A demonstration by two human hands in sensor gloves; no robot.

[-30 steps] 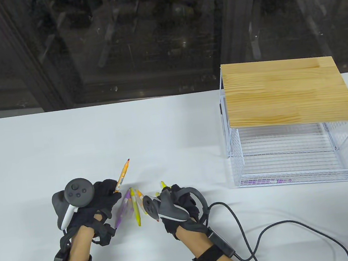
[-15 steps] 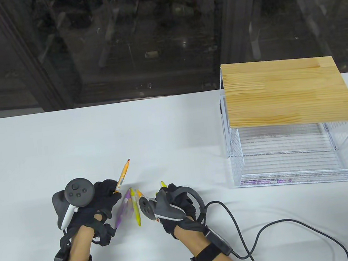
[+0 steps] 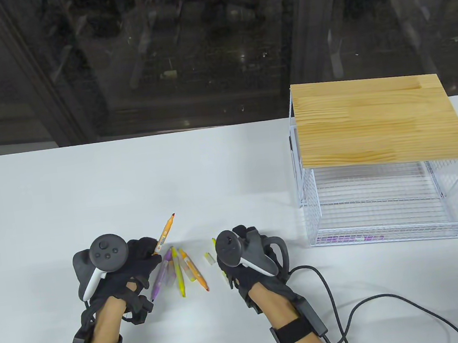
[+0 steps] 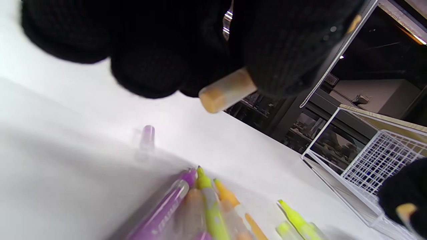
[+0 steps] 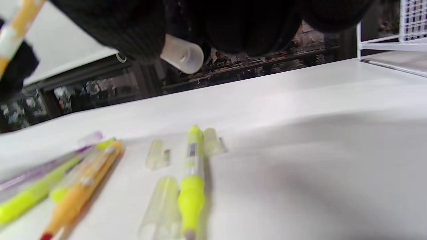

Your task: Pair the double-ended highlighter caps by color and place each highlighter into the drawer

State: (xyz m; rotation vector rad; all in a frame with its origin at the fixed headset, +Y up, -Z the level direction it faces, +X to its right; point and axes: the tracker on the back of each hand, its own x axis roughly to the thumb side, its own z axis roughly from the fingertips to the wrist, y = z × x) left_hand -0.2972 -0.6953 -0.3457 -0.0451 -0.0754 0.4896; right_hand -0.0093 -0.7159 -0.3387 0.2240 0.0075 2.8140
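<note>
while the left hand (image 3: 140, 261) grips an orange highlighter (image 3: 165, 234) pointing to 1 o'clock, the right hand (image 3: 251, 266) pinches a clear cap (image 5: 182, 54); the next move is probably capping it.

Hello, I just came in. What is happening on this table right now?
A person in black sensor gloves is sorting double-ended highlighters. The left hand grips an orange highlighter with its tip uncovered. The right hand holds a pale cap above a yellow highlighter and loose caps on the table. More highlighters lie between the hands. The wire drawer stands open at the right, with something purple already inside.
</note>
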